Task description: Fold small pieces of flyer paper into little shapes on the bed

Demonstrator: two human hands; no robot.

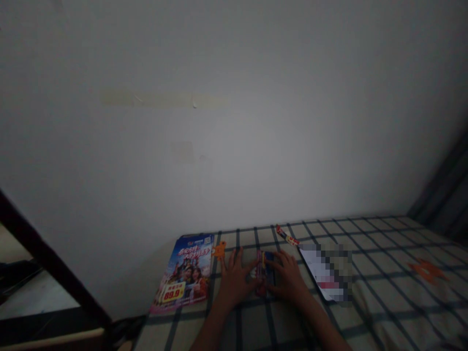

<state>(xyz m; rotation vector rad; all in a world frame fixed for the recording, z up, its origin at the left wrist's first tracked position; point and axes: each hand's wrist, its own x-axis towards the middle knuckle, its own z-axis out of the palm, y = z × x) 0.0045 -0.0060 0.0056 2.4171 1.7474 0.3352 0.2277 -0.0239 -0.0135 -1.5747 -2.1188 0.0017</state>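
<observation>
A small folded colour leaflet, purple-red and blue, lies on the checked cloth between my two hands. My left hand grips its left edge with thumb and index finger, while the other fingers spread out over the cloth. On the leaflet's right side, my right hand holds it down with bent fingers and thumb. The fingers partly cover the printing. To the left of my left hand is a stack of printed flyers, with a castle, people and the price 89.9 on the top one.
A tablet or phone-like device, partly blurred out, lies right of my right hand. Behind it is a narrow red and yellow wrapper-like strip. The checked cloth bears orange animal prints. A pale wall rises behind; a dark bar slants at left.
</observation>
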